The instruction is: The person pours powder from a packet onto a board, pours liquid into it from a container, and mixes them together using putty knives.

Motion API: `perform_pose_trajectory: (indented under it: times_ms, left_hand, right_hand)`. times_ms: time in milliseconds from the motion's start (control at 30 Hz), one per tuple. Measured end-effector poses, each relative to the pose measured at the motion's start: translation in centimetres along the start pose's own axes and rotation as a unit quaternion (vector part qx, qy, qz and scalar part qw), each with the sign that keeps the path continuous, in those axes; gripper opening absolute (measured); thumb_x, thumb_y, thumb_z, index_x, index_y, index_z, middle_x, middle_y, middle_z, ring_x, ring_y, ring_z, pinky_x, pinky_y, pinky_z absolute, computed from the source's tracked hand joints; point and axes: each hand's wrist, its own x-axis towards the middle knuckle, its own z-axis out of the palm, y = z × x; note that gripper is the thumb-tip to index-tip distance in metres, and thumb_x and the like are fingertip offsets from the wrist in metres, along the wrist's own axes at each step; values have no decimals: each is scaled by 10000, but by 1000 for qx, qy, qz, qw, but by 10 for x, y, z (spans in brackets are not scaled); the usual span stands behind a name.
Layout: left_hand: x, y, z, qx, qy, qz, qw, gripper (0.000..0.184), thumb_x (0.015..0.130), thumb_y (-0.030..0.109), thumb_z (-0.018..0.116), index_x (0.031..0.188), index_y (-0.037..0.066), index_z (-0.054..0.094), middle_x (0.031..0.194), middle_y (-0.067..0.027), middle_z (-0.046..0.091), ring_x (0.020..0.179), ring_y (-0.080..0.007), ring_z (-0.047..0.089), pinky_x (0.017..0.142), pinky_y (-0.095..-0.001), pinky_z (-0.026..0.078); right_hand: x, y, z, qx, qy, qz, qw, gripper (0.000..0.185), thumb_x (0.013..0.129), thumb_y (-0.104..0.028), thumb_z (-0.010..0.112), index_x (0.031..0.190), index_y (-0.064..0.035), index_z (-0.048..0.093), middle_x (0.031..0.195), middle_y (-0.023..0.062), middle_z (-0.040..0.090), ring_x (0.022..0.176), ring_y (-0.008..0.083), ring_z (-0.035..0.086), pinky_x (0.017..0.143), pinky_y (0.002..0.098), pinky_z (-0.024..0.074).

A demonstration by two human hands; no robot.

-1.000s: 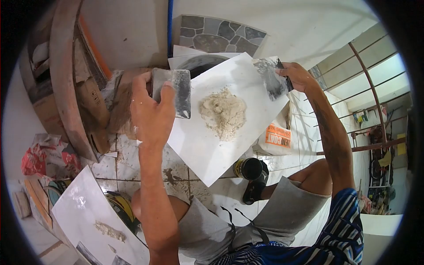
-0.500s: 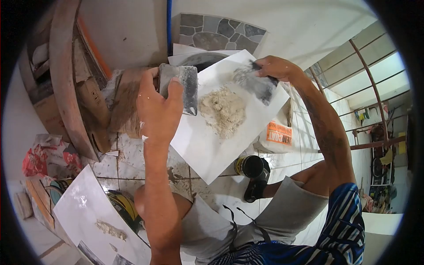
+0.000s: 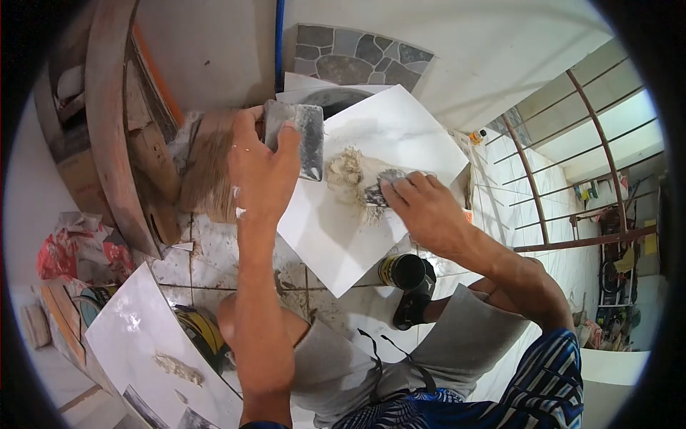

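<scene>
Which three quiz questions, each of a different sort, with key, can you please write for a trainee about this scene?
1. True or false: the left hand holds a scraper, and the right hand another scraper.
2. What colour is the sheet under the paste? A) blue B) white C) red
3. Fill in: the can is beside the person's ____.

Key: 1. True; 2. B; 3. foot
</scene>
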Motion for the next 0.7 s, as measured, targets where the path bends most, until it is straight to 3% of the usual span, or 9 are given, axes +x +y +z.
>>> perform_pose_trajectory:
  times_ms: [133,233,333,367,433,533,633,700]
  left_hand:
    - [1,-6,2,10,9,38,999,424,869,225,636,1184,-50,575,1083,-246,672,998,-391,660,906,-447,494]
    - [1,1,-2,3,-11,-14,1000,419,872,228,635,1180,-49,575,1083,-248,671,997,-395,659,907,-449,492]
    - [2,-5,0,1,-5,0,1000,423,870,230,637,1182,-49,574,1075,-252,671,998,-397,658,902,-451,493]
    - [3,-6,0,4,-1,13,1000,423,869,230,639,1181,-48,574,1070,-252,673,994,-395,660,900,-451,493]
    - [2,-10,0,11,9,36,999,422,867,231,641,1179,-46,575,1060,-253,677,985,-392,663,894,-451,495]
    - [1,-5,-2,14,2,6,1000,421,867,233,643,1177,-43,575,1057,-252,678,987,-394,663,894,-454,493]
    - [2,0,-2,-2,-15,-11,1000,420,865,230,644,1177,-43,573,1058,-250,678,988,-397,664,896,-459,490]
    - [3,-4,1,3,1,11,1000,415,863,224,643,1173,-43,575,1056,-249,678,989,-395,665,893,-456,491]
  right_hand:
    - [2,21,-39,42,-19,10,999,393,754,2,628,1142,-48,667,1028,87,642,992,262,597,860,409,480]
    - [15,38,-32,37,31,61,997,395,754,12,622,1138,-65,668,1056,100,640,1007,273,599,860,413,478]
    - [14,28,-3,12,36,17,999,410,772,28,592,1166,-60,666,1044,102,662,999,294,610,894,417,476]
    - [9,15,0,-11,-50,13,999,441,777,21,589,1210,-36,642,1066,103,662,1013,283,605,897,410,474]
    - [-3,9,0,-30,-6,-46,998,414,790,-45,606,1202,-10,617,1089,101,624,1026,268,584,867,405,470]
    - [0,22,-36,36,-47,-2,998,380,821,-78,589,1193,-6,620,1083,99,631,1023,264,582,862,399,467]
    - [3,22,-16,0,23,14,1000,371,809,-63,602,1176,-11,629,1084,93,640,1025,259,584,874,395,463]
    - [1,18,-12,22,-16,-5,1000,407,773,-12,610,1177,-50,646,1097,89,657,1031,266,592,886,397,464]
